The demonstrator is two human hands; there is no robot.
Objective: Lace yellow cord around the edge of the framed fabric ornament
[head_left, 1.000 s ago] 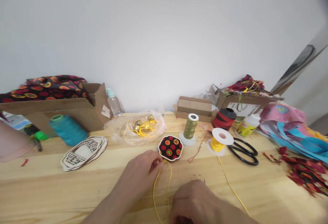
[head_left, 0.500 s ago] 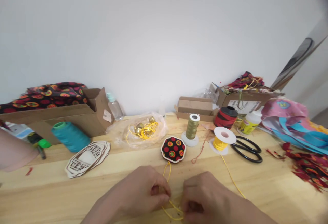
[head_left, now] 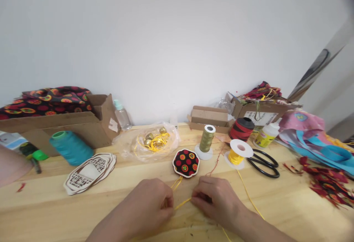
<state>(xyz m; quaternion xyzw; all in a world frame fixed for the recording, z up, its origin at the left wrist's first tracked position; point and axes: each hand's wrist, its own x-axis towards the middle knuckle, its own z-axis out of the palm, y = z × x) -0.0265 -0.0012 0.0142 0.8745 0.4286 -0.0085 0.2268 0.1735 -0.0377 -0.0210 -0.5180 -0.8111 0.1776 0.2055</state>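
A short span of yellow cord (head_left: 183, 203) runs between my two hands. My left hand (head_left: 153, 201) pinches one end of that span, its fingertips closed. On the other side my right hand (head_left: 215, 199) is closed on the cord as well, and more cord trails out beneath it. Just beyond my hands lies a scallop-edged ornament (head_left: 186, 163) with patterned black fabric and a pale rim. A yellow loop comes from its near edge and passes behind my left hand.
Behind the ornament stand an olive thread spool (head_left: 207, 140) and a yellow cord spool (head_left: 236, 157). Black-handled scissors (head_left: 264, 163) lie to the right. A plastic bag (head_left: 129, 148) holds bells. Wooden cutouts (head_left: 83, 175) and a teal thread cone (head_left: 72, 148) sit left.
My right hand has moved up and slightly left, my left hand slightly left. The slack cord between them is now a straight, taut-looking span. The view has shifted slightly.
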